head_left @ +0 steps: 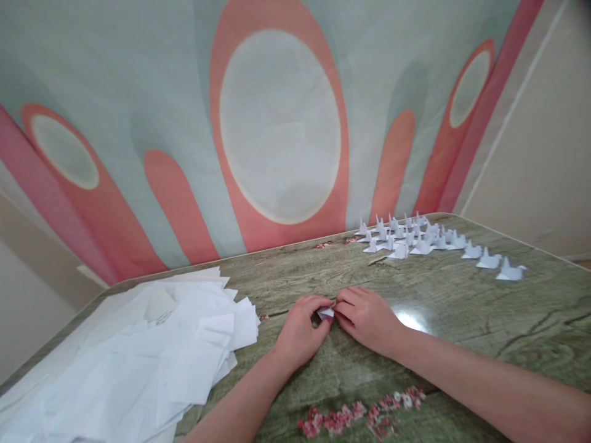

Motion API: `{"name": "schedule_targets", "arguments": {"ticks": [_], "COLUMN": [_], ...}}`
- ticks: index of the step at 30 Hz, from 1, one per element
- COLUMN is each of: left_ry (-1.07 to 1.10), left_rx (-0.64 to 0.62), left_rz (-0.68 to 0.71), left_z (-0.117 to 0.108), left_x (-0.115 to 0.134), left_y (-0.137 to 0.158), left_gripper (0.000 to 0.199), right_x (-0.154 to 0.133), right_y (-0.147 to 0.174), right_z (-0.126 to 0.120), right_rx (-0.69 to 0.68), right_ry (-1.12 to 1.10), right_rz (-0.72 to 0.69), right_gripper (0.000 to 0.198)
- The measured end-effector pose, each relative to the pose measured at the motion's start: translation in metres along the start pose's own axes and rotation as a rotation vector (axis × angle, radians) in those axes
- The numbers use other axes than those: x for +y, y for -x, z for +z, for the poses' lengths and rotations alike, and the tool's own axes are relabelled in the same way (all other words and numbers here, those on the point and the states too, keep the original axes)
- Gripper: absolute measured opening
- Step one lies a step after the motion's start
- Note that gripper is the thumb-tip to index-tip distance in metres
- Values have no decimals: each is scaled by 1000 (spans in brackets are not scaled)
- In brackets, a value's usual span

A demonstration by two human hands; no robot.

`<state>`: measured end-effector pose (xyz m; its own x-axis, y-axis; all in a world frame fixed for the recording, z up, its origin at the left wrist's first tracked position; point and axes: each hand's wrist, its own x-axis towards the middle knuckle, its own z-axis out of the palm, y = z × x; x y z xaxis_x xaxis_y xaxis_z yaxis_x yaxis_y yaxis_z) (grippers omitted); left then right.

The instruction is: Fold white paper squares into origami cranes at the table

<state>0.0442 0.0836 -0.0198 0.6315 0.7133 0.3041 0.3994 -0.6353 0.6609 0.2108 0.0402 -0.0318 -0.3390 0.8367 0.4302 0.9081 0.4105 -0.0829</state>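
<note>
A small piece of folded white paper (325,313) is pinched between the thumb and fingers of my left hand (302,329), just above the middle of the table. My right hand (366,320) meets it from the right, its fingers bent and closed at the paper's edge. Its fingertips and part of the paper are hidden, so the folded shape does not show fully. Several finished white paper cranes (422,244) stand in rows at the far right of the table. To the left of my hands lies a large loose pile of white paper sheets (138,357).
The wood-patterned table (462,320) carries printed pink flowers (360,418) near its front edge. Behind it hangs a backdrop (286,237) with coral arches and pale ovals, close to the table's back edge. Light glares on the tabletop beside my right wrist.
</note>
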Motion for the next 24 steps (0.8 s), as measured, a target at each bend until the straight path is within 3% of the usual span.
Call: {"name": "schedule_targets", "arguments": {"ticks": [7,13,24], "left_ry": [-35,-182,-309], "left_rx": [13,-15,-30], "left_rz": [-18,50,114], "left_z": [1,-1,-3], "left_x": [-1,2,6], "left_y": [-1,2,10], "left_gripper": [26,24,18], "right_x": [-3,-4,-1], "right_y": [-2,-2,0], "right_z": [-5,-4,0], "right_rx": [-20,4,31], "right_ry": [37,73,38], "right_rz": [-57,-108,-84], "right_gripper": [10,8,2]}}
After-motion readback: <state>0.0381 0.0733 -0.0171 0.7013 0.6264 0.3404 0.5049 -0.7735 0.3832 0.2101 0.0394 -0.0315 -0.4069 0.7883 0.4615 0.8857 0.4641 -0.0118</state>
